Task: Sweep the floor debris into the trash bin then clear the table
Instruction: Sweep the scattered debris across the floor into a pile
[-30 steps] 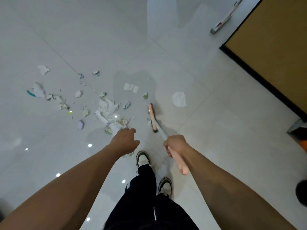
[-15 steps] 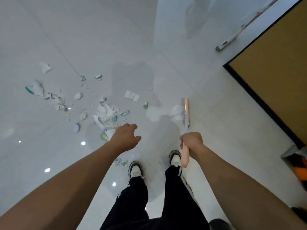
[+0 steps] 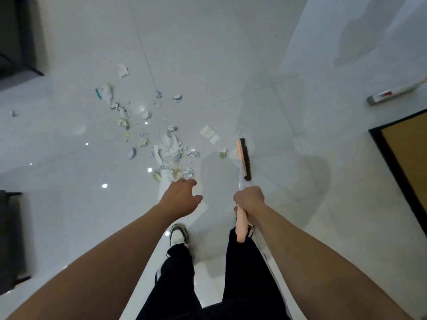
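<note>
Scraps of paper and wrappers, the debris (image 3: pixel 171 155), lie scattered on the white tiled floor ahead and to my left. My right hand (image 3: pixel 249 200) grips the pink handle of a broom. The broom head (image 3: pixel 243 159), pink with dark bristles, stands on the floor just right of a small green scrap (image 3: pixel 223 154) and a flat white paper (image 3: pixel 209 134). My left hand (image 3: pixel 182 197) hangs in the air over the near edge of the pile, fingers loosely curled and holding nothing. My legs and shoes are below.
A long white tool (image 3: pixel 392 93) lies on the floor at the far right. A dark-framed brown panel (image 3: pixel 409 162) stands at the right edge. Dark furniture (image 3: pixel 13 38) is at the upper left and another dark item (image 3: pixel 9 239) at the left edge.
The broom head has moved left across the floor toward the small green scrap. The view has turned, so the pile sits more central. My left hand stays free in the air.
</note>
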A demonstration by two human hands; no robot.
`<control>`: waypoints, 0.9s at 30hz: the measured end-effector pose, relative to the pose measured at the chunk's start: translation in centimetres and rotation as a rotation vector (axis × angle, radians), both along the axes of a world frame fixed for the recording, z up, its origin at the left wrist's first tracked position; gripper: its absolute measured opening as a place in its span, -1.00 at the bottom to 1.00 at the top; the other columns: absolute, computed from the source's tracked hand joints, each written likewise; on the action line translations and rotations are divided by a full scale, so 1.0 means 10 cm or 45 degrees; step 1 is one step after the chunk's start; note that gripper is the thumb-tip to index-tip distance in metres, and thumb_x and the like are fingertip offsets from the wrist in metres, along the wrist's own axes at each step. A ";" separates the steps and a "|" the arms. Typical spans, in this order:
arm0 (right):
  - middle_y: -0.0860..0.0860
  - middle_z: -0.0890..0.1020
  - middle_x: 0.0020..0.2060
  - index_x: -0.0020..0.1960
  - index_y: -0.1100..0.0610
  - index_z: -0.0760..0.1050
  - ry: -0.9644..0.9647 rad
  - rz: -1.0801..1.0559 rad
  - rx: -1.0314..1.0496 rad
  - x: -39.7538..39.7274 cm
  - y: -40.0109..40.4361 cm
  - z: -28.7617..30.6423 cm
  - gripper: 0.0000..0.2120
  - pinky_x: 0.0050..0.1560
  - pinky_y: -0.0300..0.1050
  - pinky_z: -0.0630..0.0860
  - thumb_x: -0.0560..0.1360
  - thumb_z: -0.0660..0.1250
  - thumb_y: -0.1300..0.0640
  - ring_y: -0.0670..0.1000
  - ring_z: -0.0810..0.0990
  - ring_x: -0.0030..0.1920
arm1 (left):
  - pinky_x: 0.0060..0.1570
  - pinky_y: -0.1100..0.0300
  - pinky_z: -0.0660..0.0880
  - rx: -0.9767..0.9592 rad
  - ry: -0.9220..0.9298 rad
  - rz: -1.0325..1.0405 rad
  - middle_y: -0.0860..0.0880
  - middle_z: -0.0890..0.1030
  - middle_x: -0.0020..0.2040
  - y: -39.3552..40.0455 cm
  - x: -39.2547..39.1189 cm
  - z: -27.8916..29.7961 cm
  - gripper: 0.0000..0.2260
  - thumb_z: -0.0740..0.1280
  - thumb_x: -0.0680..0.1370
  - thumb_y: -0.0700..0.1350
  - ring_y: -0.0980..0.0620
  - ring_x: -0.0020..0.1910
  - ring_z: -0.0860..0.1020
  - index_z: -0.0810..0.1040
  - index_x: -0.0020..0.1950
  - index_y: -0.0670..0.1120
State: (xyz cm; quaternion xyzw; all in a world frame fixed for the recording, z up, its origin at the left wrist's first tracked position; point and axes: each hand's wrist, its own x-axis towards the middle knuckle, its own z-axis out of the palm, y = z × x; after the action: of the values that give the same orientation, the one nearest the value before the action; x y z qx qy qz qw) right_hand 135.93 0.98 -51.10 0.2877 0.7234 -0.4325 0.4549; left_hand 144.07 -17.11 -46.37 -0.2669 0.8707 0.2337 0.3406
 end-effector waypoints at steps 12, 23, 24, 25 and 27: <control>0.14 0.43 -0.39 -0.30 0.17 0.39 0.106 0.281 -0.085 -0.66 0.33 0.29 -0.81 -0.53 -0.18 0.41 0.38 0.32 0.38 0.05 0.42 -0.62 | 0.24 0.06 0.37 0.039 0.108 0.059 -0.15 0.46 0.34 0.34 -0.73 0.17 -0.50 0.31 0.54 0.06 -0.13 0.31 0.42 0.38 0.45 -0.07; 0.26 0.53 -0.15 -0.04 0.31 0.43 0.193 0.389 0.123 -1.66 -0.29 0.15 -0.92 -0.44 -0.11 0.47 0.48 0.29 0.37 0.14 0.54 -0.46 | 0.24 0.08 0.34 0.052 0.149 0.273 -0.16 0.45 0.37 -0.53 -1.23 -0.08 -0.49 0.32 0.54 0.08 -0.13 0.36 0.39 0.40 0.45 -0.09; 0.26 0.53 -0.15 -0.03 0.30 0.42 0.163 0.448 0.117 -1.70 -0.44 0.13 -0.91 -0.44 -0.11 0.47 0.47 0.29 0.37 0.14 0.54 -0.46 | 0.24 0.08 0.34 0.065 0.140 0.306 -0.16 0.45 0.36 -0.66 -1.28 -0.10 -0.49 0.32 0.54 0.08 -0.12 0.36 0.39 0.39 0.45 -0.09; 0.25 0.53 -0.16 -0.01 0.29 0.42 0.128 0.505 0.105 -1.73 -0.61 0.11 -0.88 -0.44 -0.11 0.48 0.47 0.30 0.37 0.13 0.54 -0.47 | 0.22 0.09 0.35 0.073 0.132 0.342 -0.15 0.45 0.35 -0.80 -1.32 -0.13 -0.50 0.32 0.54 0.07 -0.12 0.34 0.40 0.39 0.44 -0.08; 0.23 0.51 -0.18 -0.02 0.26 0.42 0.073 0.620 0.064 -1.79 -1.01 0.08 -0.86 -0.38 -0.09 0.47 0.44 0.30 0.38 0.13 0.54 -0.41 | 0.16 0.11 0.36 0.074 0.128 0.413 -0.14 0.46 0.34 -1.09 -1.39 -0.17 -0.52 0.31 0.55 0.06 -0.11 0.31 0.43 0.39 0.44 -0.06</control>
State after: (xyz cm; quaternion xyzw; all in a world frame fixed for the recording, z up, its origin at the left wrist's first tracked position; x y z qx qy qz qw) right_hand 118.02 -9.14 -50.25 0.1037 0.7947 -0.2998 0.5175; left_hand 130.15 -27.96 -48.04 -0.3819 0.8250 0.3237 0.2621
